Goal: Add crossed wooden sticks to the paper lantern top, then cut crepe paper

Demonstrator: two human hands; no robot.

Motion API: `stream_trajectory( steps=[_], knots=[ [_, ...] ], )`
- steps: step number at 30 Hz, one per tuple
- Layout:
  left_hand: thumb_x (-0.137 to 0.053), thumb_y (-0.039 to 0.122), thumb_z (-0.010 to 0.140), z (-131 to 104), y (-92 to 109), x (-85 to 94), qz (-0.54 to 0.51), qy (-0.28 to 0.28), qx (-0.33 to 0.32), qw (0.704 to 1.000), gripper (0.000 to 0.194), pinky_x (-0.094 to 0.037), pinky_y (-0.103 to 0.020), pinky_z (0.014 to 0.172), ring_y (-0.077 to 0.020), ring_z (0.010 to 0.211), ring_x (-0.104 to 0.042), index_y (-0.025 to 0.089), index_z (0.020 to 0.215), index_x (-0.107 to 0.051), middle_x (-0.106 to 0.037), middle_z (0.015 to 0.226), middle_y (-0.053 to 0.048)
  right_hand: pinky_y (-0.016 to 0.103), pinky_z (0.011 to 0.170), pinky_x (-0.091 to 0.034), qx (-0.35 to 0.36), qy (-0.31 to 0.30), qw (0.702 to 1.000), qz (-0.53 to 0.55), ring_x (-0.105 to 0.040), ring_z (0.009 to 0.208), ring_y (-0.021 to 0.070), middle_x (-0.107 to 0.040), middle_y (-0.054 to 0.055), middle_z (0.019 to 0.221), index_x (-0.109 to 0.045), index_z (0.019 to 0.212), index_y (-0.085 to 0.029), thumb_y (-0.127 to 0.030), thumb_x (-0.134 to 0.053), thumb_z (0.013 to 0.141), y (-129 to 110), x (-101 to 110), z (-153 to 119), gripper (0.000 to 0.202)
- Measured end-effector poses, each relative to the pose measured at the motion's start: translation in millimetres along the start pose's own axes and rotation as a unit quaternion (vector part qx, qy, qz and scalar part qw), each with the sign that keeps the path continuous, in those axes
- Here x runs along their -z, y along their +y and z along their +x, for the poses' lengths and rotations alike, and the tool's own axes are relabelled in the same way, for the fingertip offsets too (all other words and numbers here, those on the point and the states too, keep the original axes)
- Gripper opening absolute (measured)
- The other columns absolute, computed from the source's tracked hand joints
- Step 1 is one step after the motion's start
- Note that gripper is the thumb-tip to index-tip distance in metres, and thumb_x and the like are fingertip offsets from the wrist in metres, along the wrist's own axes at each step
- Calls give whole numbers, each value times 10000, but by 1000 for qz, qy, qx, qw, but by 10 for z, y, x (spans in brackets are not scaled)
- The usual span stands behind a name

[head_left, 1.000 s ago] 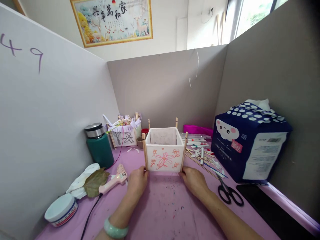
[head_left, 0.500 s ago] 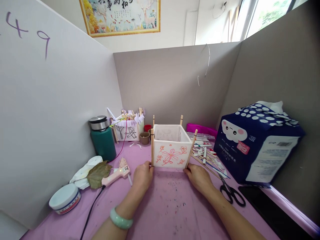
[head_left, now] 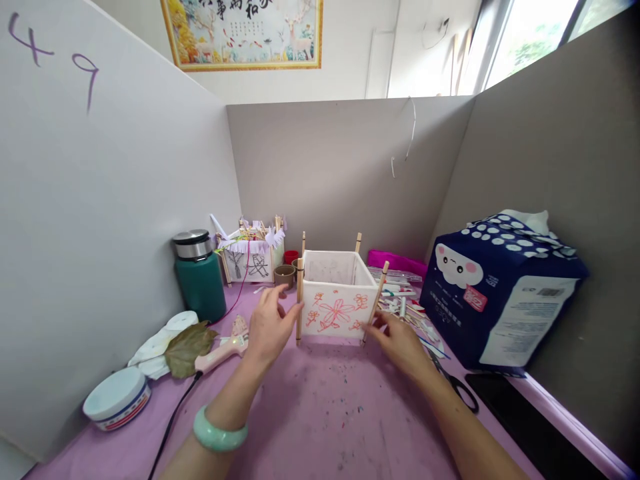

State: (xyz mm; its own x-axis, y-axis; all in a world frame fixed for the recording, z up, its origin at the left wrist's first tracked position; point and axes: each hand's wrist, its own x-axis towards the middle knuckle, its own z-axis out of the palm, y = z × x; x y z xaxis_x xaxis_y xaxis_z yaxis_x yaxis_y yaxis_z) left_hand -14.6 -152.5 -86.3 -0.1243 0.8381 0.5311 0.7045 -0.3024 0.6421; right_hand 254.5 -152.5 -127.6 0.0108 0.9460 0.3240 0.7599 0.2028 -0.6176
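A white open-topped box (head_left: pixel 336 311) with red-orange flowers drawn on its front stands upright on the purple cloth. Wooden sticks rise at its corners like posts. My left hand (head_left: pixel 273 323), with a pale green bangle on the wrist, is raised beside the front left post, thumb and fingers apart. Whether the thumb touches the post I cannot tell. By the lower right front corner is my right hand (head_left: pixel 397 343), its fingertips at the post and its fingers loosely bent and parted. Nothing shows in either palm.
On the left are a pink glue gun (head_left: pixel 223 355), a dried leaf (head_left: pixel 190 348), a white round tub (head_left: pixel 117 399) and a green bottle (head_left: pixel 200 277). Another decorated box (head_left: pixel 255 260) stands behind. Scissors (head_left: pixel 457 387), a tissue pack (head_left: pixel 500 293) and a black flat object (head_left: pixel 540 420) lie right.
My left hand has let go of the post's foot and lifted up along the box's left side. My right hand's fingers have loosened and risen slightly at the right corner.
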Motion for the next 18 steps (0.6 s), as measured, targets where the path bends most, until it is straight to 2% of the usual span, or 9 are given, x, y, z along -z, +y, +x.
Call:
stream_trajectory(
  steps=[3,5,7,10,14,18],
  knots=[
    [-626,396,784,264,88,42,-123,14,-32,992,430,-474,-281,671,-120,670,-549,176,1152,-597,-591,1035,-70,287,636,-455,20,143,975,170,-558,651,148,-661,63,919,-574,1195,-158,-511,-530,816,-74,141,133,520],
    [-621,391,782,396,112,21,-178,-13,-44,983,362,-468,-260,628,-119,674,-537,163,1061,-650,-592,982,-63,292,671,-474,37,182,953,241,-560,709,150,-650,70,949,-577,1193,-162,-512,-550,808,-142,199,235,520],
    [-611,376,783,467,120,-6,-203,-36,-58,977,273,-454,-243,590,-120,673,-525,156,926,-687,-592,920,-54,299,713,-485,49,180,941,282,-573,785,162,-652,76,977,-612,1138,-169,-496,-574,803,-196,223,323,470],
    [-605,357,784,487,120,-24,-210,-39,-78,974,212,-438,-230,563,-122,680,-521,165,797,-693,-583,866,-43,288,712,-485,57,158,930,327,-579,819,166,-654,72,967,-658,1020,-173,-466,-609,792,-223,217,408,374],
    [-608,350,788,484,109,-35,-204,-31,-93,974,195,-429,-227,568,-118,666,-515,173,743,-678,-561,803,-23,250,626,-456,68,145,927,339,-534,698,128,-610,33,840,-667,898,-171,-450,-617,796,-191,186,448,301],
    [-602,339,797,494,108,-54,-192,-21,-92,977,186,-420,-224,581,-115,669,-516,177,738,-670,-556,793,-17,232,588,-428,84,153,934,311,-501,680,115,-577,28,862,-662,854,-175,-449,-599,815,-182,180,446,283]
  ],
)
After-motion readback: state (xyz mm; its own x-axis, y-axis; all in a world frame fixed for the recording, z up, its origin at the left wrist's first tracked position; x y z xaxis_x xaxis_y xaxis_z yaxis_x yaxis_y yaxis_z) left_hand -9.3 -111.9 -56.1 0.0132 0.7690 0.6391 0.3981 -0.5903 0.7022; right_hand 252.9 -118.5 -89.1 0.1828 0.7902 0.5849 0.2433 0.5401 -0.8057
